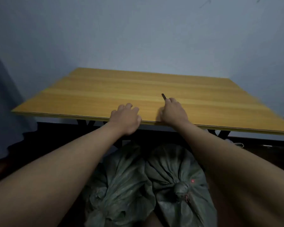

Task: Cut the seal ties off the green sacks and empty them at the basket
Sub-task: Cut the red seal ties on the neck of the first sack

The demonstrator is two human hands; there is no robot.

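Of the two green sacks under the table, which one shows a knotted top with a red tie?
The right green sack: its gathered neck forms a tight knot with a red tie beside it. The left green sack shows only loose folds.

Yellow wood-grain laminate on the counter (105,89), smooth with a faint satin sheen, dark edge strip along the near side. Black metal legs (82,124) beneath, matt. Dull green woven plastic on the two sacks (175,164) at 6 o'clock, crinkled and coarse, gathered into a tight knot (181,189). Matt bluish painted wall (138,38) at 12 o'clock.
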